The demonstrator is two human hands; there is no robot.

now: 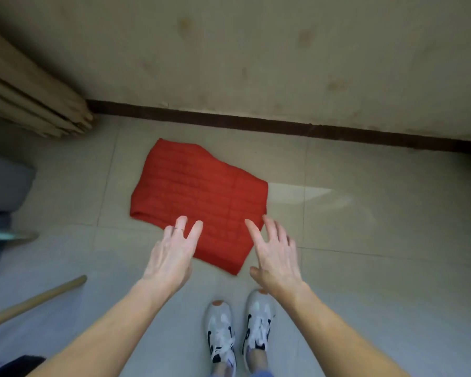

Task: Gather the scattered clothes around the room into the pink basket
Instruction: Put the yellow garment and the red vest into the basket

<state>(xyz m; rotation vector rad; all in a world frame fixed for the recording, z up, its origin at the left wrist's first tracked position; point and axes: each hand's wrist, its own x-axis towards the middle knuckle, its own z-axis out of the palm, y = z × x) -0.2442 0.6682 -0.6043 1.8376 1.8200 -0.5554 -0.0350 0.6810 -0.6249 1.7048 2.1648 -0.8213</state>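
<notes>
The red quilted garment (201,197) lies flat on the tiled floor (365,254) in the middle of the frame, its long axis slanting from upper left to lower right. Both hands are over its near edge with fingers spread and grasping nothing: the left hand (172,257) at the lower left edge, the right hand (275,257) at the lower right corner. White shoes (220,330) stand below. A wooden stick (36,300) lies at lower left and a curtain (33,99) hangs at upper left.

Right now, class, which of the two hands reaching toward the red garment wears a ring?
The left hand: a thin ring circles one finger. The right hand, also open at the red garment, shows none.
</notes>
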